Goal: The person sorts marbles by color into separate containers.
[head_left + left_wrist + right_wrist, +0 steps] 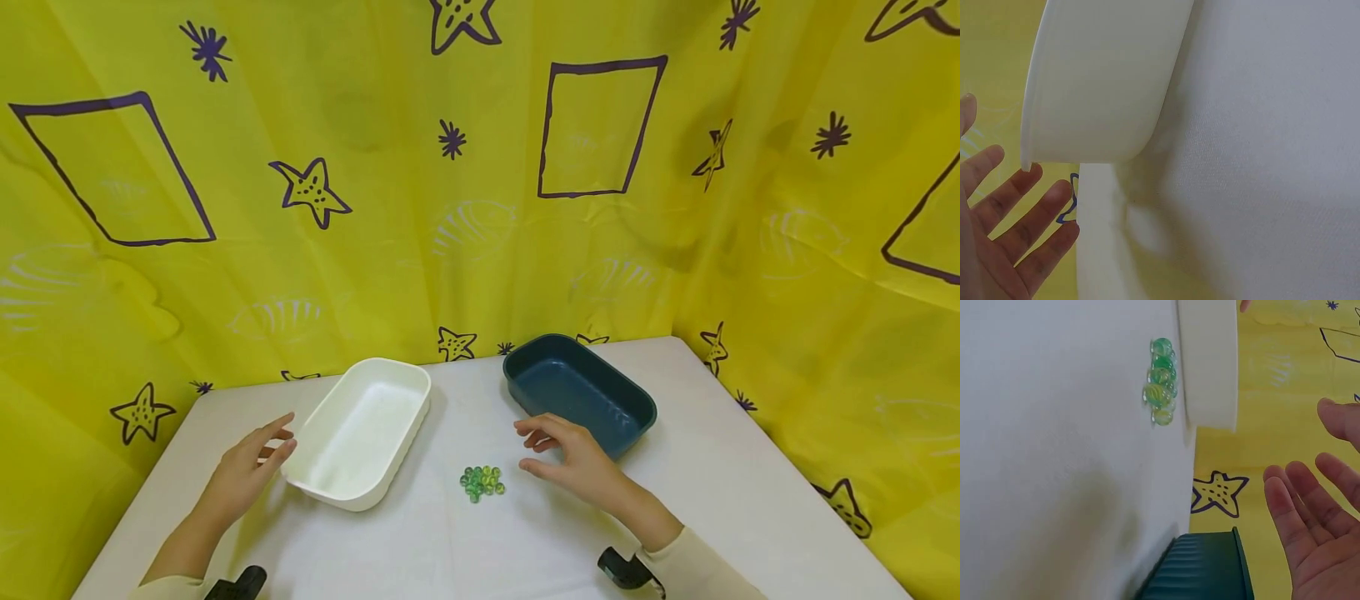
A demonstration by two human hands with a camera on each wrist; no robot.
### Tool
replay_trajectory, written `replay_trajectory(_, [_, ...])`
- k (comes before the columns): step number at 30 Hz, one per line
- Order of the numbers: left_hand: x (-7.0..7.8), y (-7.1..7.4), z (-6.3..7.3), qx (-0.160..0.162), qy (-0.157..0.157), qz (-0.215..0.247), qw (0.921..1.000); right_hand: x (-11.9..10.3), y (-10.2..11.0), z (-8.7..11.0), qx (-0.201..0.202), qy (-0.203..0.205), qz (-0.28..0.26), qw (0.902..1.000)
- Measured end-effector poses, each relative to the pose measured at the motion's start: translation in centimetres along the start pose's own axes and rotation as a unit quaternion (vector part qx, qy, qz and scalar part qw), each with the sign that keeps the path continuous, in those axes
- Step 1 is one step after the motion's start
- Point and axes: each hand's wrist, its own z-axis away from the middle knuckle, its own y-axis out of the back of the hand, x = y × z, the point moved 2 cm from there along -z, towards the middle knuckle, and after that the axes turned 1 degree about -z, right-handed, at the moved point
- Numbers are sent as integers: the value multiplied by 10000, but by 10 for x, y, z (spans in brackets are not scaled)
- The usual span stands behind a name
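Observation:
A small cluster of green and yellow-green glass marbles lies on the white table between two trays. On the left is a white rectangular tray, and at the right back a dark teal tray; both appear bare inside. My left hand hovers by the white tray's left side, fingers loosely extended and holding nothing. Above the table, in front of the teal tray, my right hand has relaxed fingers with nothing in them. The right wrist view shows the marbles bunched close together.
The white cloth-covered table meets a yellow curtain printed with stars and frames at the back and sides. Dark wrist devices sit by both sleeves.

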Motion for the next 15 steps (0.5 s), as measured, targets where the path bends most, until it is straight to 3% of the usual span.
replay_trajectory(15, [-5, -6, 0, 78, 227, 94, 9997, 8, -17, 9, -119, -539, -334, 9979])
